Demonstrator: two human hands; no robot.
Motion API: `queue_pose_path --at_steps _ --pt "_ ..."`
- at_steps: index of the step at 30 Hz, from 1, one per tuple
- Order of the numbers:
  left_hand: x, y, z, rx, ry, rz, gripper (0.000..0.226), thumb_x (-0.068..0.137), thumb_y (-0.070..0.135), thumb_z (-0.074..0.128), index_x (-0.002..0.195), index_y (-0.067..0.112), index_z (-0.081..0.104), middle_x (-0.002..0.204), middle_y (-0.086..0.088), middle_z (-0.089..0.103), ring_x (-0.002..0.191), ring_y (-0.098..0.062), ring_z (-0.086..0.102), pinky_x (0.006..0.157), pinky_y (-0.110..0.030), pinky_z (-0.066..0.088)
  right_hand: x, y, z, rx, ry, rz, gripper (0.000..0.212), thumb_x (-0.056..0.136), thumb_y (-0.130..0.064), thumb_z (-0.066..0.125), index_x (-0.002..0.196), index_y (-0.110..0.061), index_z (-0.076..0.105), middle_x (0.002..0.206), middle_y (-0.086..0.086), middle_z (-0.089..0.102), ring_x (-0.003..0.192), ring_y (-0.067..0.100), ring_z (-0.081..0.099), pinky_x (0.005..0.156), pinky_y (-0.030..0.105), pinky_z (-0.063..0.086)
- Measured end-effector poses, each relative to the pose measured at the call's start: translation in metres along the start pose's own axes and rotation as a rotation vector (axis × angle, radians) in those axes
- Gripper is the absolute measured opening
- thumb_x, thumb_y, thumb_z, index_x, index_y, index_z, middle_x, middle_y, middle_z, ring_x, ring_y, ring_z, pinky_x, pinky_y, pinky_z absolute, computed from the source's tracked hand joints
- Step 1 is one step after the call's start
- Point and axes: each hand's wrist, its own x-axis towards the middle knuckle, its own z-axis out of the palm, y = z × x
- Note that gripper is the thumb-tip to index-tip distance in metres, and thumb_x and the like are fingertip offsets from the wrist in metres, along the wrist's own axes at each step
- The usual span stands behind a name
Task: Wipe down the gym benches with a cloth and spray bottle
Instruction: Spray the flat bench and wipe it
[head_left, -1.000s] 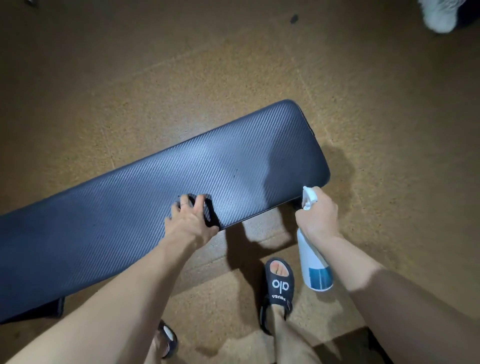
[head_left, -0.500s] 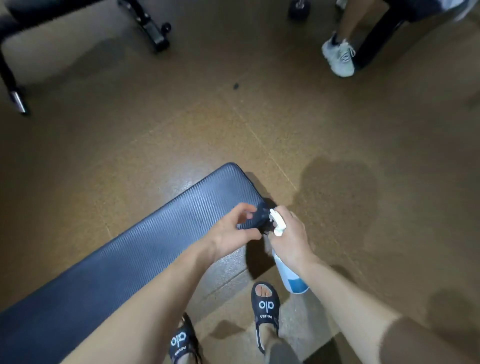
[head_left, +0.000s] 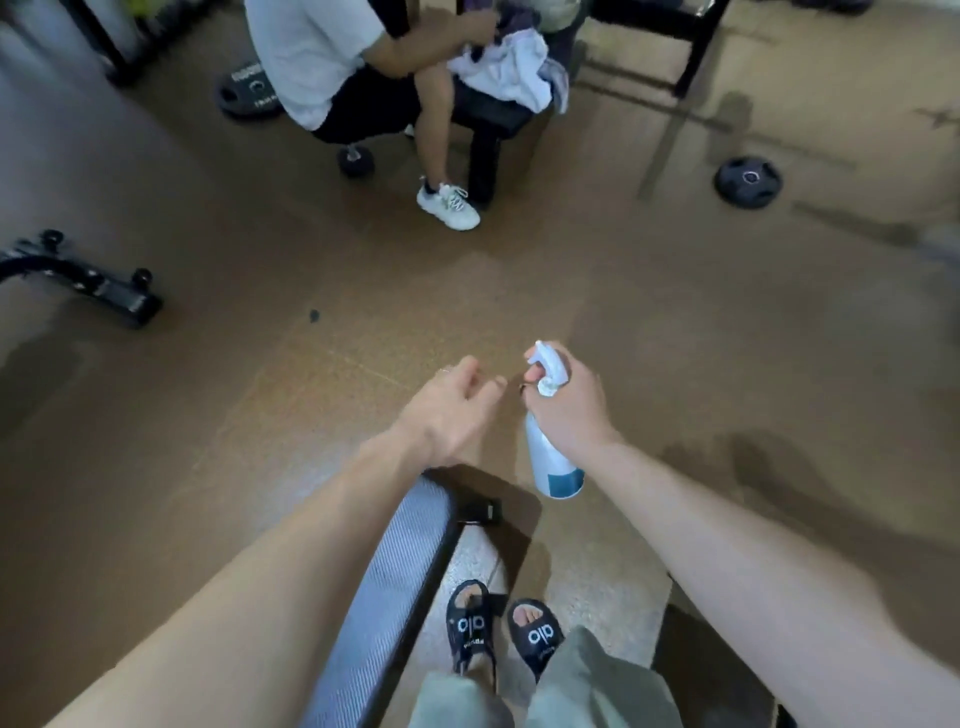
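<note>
One head-worn wide-angle view looks forward and steeply down from the person's standing height. Nearest, at the bottom edge, lie both forearms, the sandalled feet (head_left: 501, 631) and the bench pad (head_left: 387, 597). The brown floor (head_left: 260, 395) fills the middle, and the far top edge reaches a seated person (head_left: 332, 62). Edges curve and blur.

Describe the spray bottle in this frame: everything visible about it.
The spray bottle is white, plastic-looking, with a blue band near its base and a white trigger head. It hangs roughly upright over the brown floor, nozzle pointing away, touching nothing else. The right hand grips its neck; the label's text is unreadable.
</note>
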Motion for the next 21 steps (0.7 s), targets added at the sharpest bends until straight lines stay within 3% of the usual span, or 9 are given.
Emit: queue_pose_path --at_steps 3,10,14,19,21 --pt "0.025 0.052 -0.002 0.227 -0.034 0.144 0.045 0.105 0.048 0.041 0.139 0.019 0.050 0.137 -0.012 0.055 0.133 -0.032 0.047 0.112 -0.043 0.037 0.006 -0.013 -0.049 0.053 0.113 0.046 0.025 0.089 -0.005 0.056 0.102 -0.025 0.063 0.093 -0.001 0.066 0.071 0.013 0.056 0.065 0.026 0.045" --pt "0.071 0.208 0.042 0.573 -0.143 0.366 0.048 0.106 0.047 0.039 0.147 0.023 0.042 0.144 -0.011 0.048 0.134 -0.033 0.046 0.108 -0.044 0.040 0.038 -0.005 -0.183 0.145 0.338 0.058 0.024 0.089 -0.002 0.055 0.105 -0.019 0.063 0.091 0.002 0.063 0.062 -0.001 0.050 0.056 0.005 0.038" --pt "0.099 0.290 0.092 0.689 -0.219 0.434 0.052 0.107 0.047 0.037 0.153 0.024 0.037 0.152 -0.011 0.043 0.138 -0.033 0.044 0.111 -0.046 0.039 0.055 0.016 -0.269 0.207 0.442 0.090 0.025 0.089 0.000 0.054 0.106 -0.016 0.063 0.092 -0.003 0.061 0.061 -0.006 0.050 0.056 0.003 0.037" --pt "0.137 0.388 0.161 0.832 -0.268 0.549 0.054 0.105 0.050 0.038 0.152 0.022 0.040 0.154 -0.011 0.043 0.140 -0.034 0.044 0.111 -0.046 0.040 0.071 0.047 -0.373 0.195 0.564 0.104 0.024 0.088 -0.004 0.051 0.097 -0.026 0.056 0.083 -0.004 0.057 0.062 0.007 0.045 0.060 0.016 0.039" --pt "0.152 0.422 0.188 0.868 -0.294 0.604 0.054 0.104 0.051 0.039 0.151 0.023 0.042 0.153 -0.009 0.044 0.139 -0.032 0.045 0.111 -0.046 0.041 0.075 0.063 -0.409 0.203 0.608 0.126 0.021 0.089 -0.006 0.051 0.094 -0.026 0.053 0.078 -0.006 0.053 0.058 0.006 0.042 0.057 0.014 0.037"
